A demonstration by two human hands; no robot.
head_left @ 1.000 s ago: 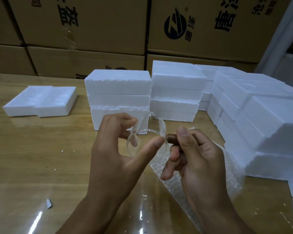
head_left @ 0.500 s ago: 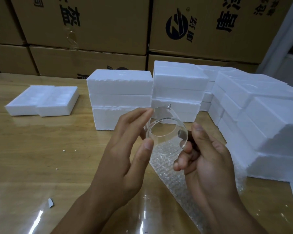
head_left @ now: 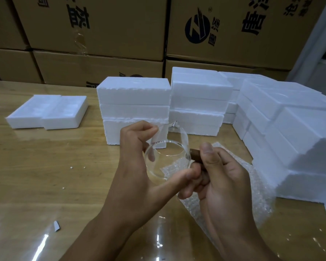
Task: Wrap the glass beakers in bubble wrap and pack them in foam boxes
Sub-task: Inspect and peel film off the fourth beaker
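A clear glass beaker point(head_left: 167, 149) with a pouring spout and a brown wooden handle point(head_left: 196, 154) is held above the table, tilted with its mouth toward me. My left hand point(head_left: 139, 166) cups its left side, fingers curled on the rim and thumb under the bottom. My right hand point(head_left: 220, 178) grips the brown handle, thumb on top. A sheet of bubble wrap point(head_left: 233, 185) lies on the table beneath and to the right of my hands.
Stacks of white foam boxes point(head_left: 134, 102) stand behind and along the right point(head_left: 290, 129). Open foam halves point(head_left: 47, 112) lie at the far left. Cardboard cartons point(head_left: 102, 25) wall the back. White crumbs and a small grey scrap point(head_left: 56, 226) dot the wooden table point(head_left: 36, 166).
The beaker has been turned in my hands. My left fingers went from flat against its side to curled over the rim, thumb below. My right hand stayed on the handle.
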